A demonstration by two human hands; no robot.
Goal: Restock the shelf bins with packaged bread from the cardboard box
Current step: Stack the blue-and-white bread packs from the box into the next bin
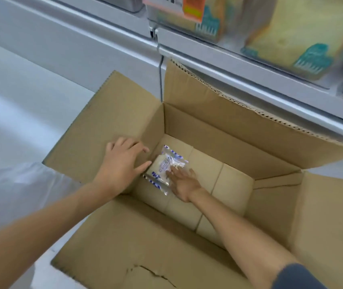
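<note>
Box [218,126] on pale floor [20,122] under grey shelf [249,65]; left hand [122,165] on flap [108,113], right hand [184,184] on bread packet [162,165], both grips wide.

the right hand [184,184] reaches down into the open cardboard box [249,142], its fingers [172,173] straight and lying on a clear-wrapped bread packet [160,166] on the box floor. the packet stretches leftward from under those fingertips toward the box's left wall. the left hand [122,163] rests spread on the left flap, its fingertips [145,165] at the rim, just beside the packet. beyond both hands' fingers, a shelf [229,65] carries bagged loaves [291,34].
</note>
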